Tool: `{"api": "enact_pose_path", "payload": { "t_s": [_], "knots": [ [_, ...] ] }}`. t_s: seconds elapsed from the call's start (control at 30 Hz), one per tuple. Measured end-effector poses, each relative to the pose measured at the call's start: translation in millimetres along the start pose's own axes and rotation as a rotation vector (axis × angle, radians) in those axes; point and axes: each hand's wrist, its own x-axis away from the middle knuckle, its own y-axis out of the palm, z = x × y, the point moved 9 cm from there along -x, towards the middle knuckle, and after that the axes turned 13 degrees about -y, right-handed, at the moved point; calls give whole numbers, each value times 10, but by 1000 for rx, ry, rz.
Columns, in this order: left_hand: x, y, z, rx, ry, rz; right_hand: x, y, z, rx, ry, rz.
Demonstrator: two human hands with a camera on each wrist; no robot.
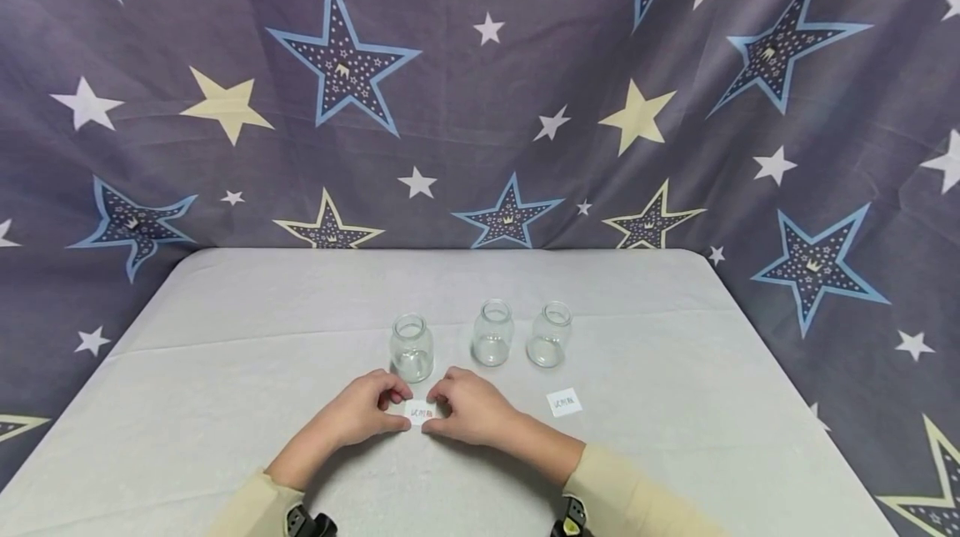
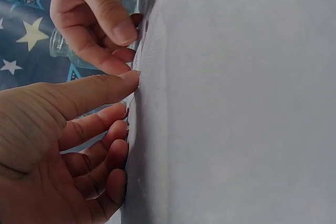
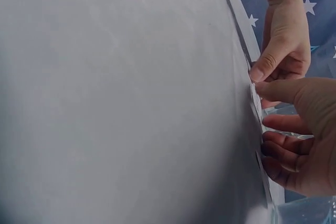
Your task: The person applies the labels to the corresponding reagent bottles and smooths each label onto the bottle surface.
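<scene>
A small white card (image 1: pixel 420 413) printed with Chinese characters lies flat on the table, framed by both hands. My left hand (image 1: pixel 367 409) rests at the card's left side, forefinger near the far corner and thumb near the close one. Mirroring it, my right hand (image 1: pixel 474 410) has its thumb and forefinger at the card's right end. In the left wrist view, the left thumb (image 2: pixel 105 90) and the fingers are bent and spread apart on the cloth. A clear glass jar (image 1: pixel 412 348) stands upright just beyond the card.
Another two clear jars, the middle one (image 1: pixel 492 333) and the right one (image 1: pixel 550 335), stand upright farther right. A second printed card (image 1: pixel 564 403) lies in front of them. Pale cloth covers the table (image 1: pixel 225 328), and a star-patterned curtain (image 1: pixel 450 103) hangs behind it.
</scene>
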Motion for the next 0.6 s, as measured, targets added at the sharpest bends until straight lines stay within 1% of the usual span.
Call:
{"api": "enact_pose_path", "payload": {
  "t_s": [0.1,0.2,0.43,0.5,0.6],
  "knots": [
    [1,-1,1,1,2,3,-7,6,-15,42,11,-15],
    [8,-3,4,4,3,1,-15,8,-15,59,24,-19],
    [31,-28,19,24,24,-3,-34,9,0,45,29,-4],
    [42,-41,19,42,32,-9,-30,7,7,34,31,3],
    [49,-67,-1,83,26,-17,-19,-3,15,11,39,12]
  ]
}}
